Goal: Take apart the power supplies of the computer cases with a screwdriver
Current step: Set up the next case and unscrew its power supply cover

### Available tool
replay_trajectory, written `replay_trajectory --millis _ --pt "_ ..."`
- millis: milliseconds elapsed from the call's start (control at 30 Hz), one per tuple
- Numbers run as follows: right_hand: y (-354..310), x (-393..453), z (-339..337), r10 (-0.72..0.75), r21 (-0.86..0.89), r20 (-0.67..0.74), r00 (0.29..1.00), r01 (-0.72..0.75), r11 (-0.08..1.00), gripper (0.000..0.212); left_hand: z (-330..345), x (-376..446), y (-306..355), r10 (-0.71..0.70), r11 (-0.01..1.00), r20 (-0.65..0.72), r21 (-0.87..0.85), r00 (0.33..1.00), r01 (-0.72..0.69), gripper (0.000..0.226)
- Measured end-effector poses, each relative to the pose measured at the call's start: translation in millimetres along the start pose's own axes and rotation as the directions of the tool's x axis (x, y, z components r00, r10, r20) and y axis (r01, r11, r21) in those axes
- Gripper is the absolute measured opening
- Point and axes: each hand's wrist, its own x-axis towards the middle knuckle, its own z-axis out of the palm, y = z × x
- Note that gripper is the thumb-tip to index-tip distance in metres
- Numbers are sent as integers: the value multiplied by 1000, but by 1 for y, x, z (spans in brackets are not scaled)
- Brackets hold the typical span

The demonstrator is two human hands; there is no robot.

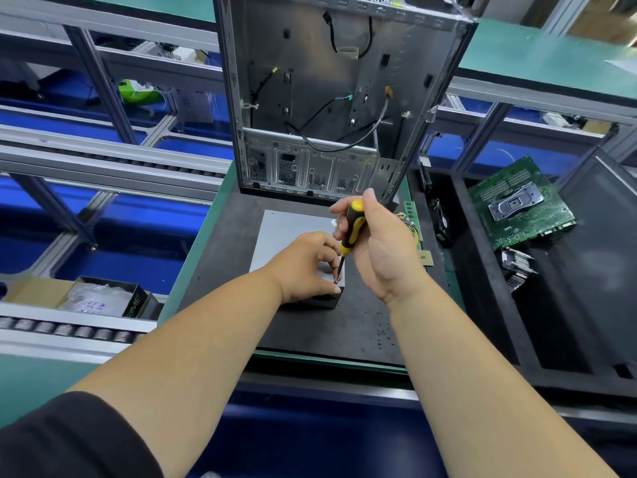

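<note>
**Screw time on the power supply**

Head view: your right hand [374, 243] is wrapped around the yellow and black handle of the screwdriver [348, 236]. Your fingers are curled tight on it. The thin metal tip points down at the near right corner of the power supply [293, 232], where a small screw seems to sit. Your left hand [306, 267] rests on that same corner, fingers bent over the edge to keep the box from sliding.

The power supply is the grey metal box lying flat on the dark mat [220, 270]. Just behind it stands the open computer case [331, 98], with loose black wires hanging inside. To the right of the power supply a bunch of colored wires [412, 225] pokes out. Farther right of it lies a green circuit board [517, 201] on a dark tray [482, 322].

You look to be on the unscrewing step, near the start of opening this box. Next, I think you need to keep the tip straight in the screw, push down a little, and turn. Hold the box firm so it does not twist.

Left of the power supply, well apart, sits a small black box [113, 298] with letters on its side. The letters are too blurry to read surely. No other words can be read.
</note>
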Motion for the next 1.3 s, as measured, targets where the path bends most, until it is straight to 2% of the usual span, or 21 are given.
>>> replay_trajectory --millis 133,267,333,433,533,667,733,833,900,1100,1233,1300 --pt "2 -1 2 17 74 33 999 -19 997 54 1 0 0 -6 1000 -11 5 1000 7 23" --pt "1 -1 2 0 54 39 999 -2 999 20 1 1 -3 1 1000 -20 12 1000 -1 23" --pt "0 -1 0 4 61 19 1000 -5 998 18 2 1 -5 13 1000 -20 16 1000 -13 23" --pt "-4 0 -5 13 23 -7 1000 -13 1000 20 2 1 -6 19 999 -17 36 1000 -18 23" --pt "-8 2 -5 4 -45 -31 1000 -5 999 35 1 1 -6 28 999 -4 28 1000 -28 22" --pt "-4 2 3 28 60 -2 1000 -28 998 55 3 1 -6 24 1000 -21 6 999 -24 22" --pt "-1 1 4 34 85 11 999 -35 996 54 5 1 -6 19 1000 -26 6 999 -19 22" --pt "1 0 4 24 31 27 999 -24 999 28 4 1 -7 13 1000 -18 -9 1000 -13 23" --pt "1 0 3 15 -1 10 1000 -15 1000 21 4 0 -8 9 1000 -14 -6 1000 -9 24" --pt "-11 -2 -4 27 -9 1 1000 -27 1000 29 3 0 -7 23 1000 -18 7 1000 -23 22" --pt "-6 -2 2 47 115 39 998 -52 992 48 4 1 -6 17 1000 -23 -19 1000 -17 22" --pt "-3 -2 4 39 118 41 998 -44 992 48 4 1 -6 14 999 -22 -29 1000 -15 22"
